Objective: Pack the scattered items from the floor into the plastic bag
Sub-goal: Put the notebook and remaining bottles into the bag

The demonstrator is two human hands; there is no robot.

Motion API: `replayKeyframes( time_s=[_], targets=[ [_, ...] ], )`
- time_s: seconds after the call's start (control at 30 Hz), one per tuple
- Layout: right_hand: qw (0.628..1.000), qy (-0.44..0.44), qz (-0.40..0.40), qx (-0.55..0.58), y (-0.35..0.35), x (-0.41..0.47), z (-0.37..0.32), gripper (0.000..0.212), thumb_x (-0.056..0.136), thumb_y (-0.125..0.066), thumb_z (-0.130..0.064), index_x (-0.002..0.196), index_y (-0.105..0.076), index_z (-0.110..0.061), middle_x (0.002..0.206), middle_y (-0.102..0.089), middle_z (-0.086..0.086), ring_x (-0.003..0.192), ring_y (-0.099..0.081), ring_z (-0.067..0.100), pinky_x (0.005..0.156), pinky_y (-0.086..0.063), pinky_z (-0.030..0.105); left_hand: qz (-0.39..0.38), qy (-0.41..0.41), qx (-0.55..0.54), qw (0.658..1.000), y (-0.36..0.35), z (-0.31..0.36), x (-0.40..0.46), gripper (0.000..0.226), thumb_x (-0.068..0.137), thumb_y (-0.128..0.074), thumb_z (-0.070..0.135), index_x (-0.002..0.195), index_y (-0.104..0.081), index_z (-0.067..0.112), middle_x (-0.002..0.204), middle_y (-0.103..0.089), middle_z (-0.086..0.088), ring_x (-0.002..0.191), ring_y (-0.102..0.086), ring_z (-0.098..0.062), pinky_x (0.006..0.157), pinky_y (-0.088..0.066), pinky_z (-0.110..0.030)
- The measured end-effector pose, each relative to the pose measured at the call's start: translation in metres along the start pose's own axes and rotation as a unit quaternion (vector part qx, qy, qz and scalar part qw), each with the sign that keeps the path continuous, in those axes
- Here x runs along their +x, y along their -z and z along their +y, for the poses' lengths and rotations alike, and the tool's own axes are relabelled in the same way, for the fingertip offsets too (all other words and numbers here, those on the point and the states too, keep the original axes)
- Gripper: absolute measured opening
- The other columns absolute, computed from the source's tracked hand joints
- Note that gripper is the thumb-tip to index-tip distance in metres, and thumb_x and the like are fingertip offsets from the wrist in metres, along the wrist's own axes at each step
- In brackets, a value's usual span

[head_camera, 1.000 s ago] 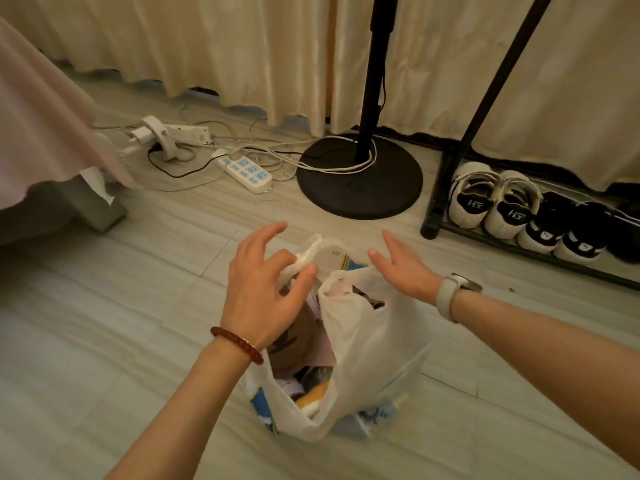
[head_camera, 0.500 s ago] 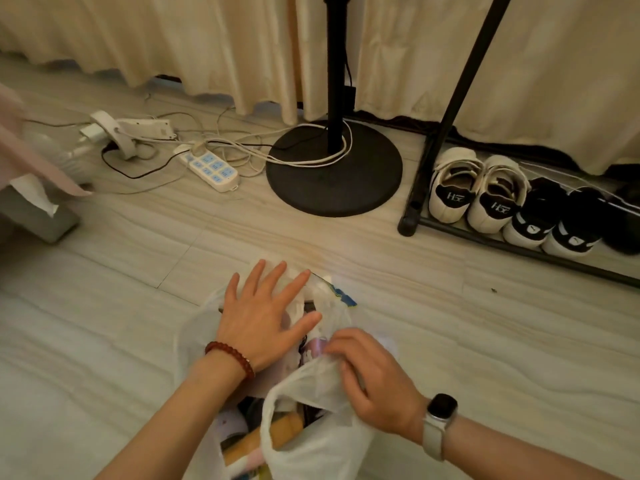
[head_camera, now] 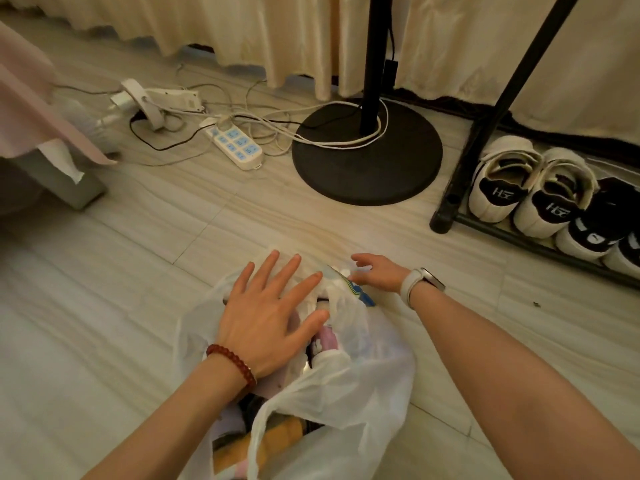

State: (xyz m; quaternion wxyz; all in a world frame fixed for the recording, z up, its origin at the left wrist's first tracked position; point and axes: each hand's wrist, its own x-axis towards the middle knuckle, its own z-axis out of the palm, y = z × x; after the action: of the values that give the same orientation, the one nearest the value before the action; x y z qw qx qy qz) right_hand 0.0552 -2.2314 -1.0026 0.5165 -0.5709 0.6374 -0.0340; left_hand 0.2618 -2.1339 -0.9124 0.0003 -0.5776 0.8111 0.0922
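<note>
Bag (head_camera: 363,386) contents mostly hidden, indistinct

A: The plastic bag (head_camera: 349,386) looks thin, translucent white film, crinkled and faintly shiny. The floor (head_camera: 104,306) is smooth, wood-grained and pale, with a soft sheen.

B: The stand base (head_camera: 367,168) is matt black. The curtain (head_camera: 242,26) is cream cloth; the power strip (head_camera: 235,145) is glossy white plastic.

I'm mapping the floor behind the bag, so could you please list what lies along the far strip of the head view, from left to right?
Pink bedcover → white charger stand → power strip → round black stand base → black rack post → white sneakers → black sneakers.
</note>
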Motion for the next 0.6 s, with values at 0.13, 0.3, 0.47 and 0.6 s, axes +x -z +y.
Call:
replayKeyframes(
  time_s=[0.13,0.3,0.47,0.6],
  targets=[
    [0.998,0.032,0.054,-0.03,-0.019,0.007,0.009,0.039,0.092,-0.05,-0.019,0.13,-0.049,-0.011,0.137,-0.048,0.013,0.127,-0.042,0.031,0.108,-0.03,0.038,0.004,0.005,0.007,1.0,-0.003,-0.001,0.0,0.083,0.066,0.02,0.075,0.138,-0.012,0.048,0.154,-0.01,0.01,0.143,0.001,-0.015,0.114,0.005,-0.035],
    [0.994,0.043,0.086,0.046,-0.017,0.003,0.011,0.035,0.085,-0.06,-0.015,0.119,-0.056,-0.006,0.12,-0.059,0.013,0.108,-0.054,0.025,0.092,-0.042,0.03,0.011,0.002,0.002,1.0,-0.005,-0.001,0.0,0.081,0.07,0.016,0.075,0.138,-0.018,0.046,0.153,-0.018,0.008,0.143,-0.008,-0.017,0.112,0.003,-0.034],
    [0.951,0.046,0.19,0.24,0.011,-0.026,0.01,0.028,0.084,-0.062,-0.013,0.112,-0.056,-0.013,0.117,-0.057,0.013,0.097,-0.057,0.022,0.085,-0.051,0.032,0.024,0.005,0.003,1.0,-0.006,-0.002,0.002,0.08,0.073,0.006,0.076,0.137,-0.027,0.043,0.15,-0.029,0.006,0.141,-0.02,-0.018,0.11,-0.006,-0.033],
    [0.906,0.081,0.263,0.323,0.02,-0.068,-0.004,0.022,0.086,-0.06,-0.013,0.107,-0.055,-0.017,0.111,-0.059,0.009,0.097,-0.061,0.024,0.082,-0.052,0.033,0.017,-0.004,-0.006,1.0,-0.004,-0.006,0.001,0.085,0.067,-0.008,0.083,0.139,-0.024,0.041,0.151,-0.027,0.005,0.141,-0.018,-0.019,0.113,-0.008,-0.038]
  ],
)
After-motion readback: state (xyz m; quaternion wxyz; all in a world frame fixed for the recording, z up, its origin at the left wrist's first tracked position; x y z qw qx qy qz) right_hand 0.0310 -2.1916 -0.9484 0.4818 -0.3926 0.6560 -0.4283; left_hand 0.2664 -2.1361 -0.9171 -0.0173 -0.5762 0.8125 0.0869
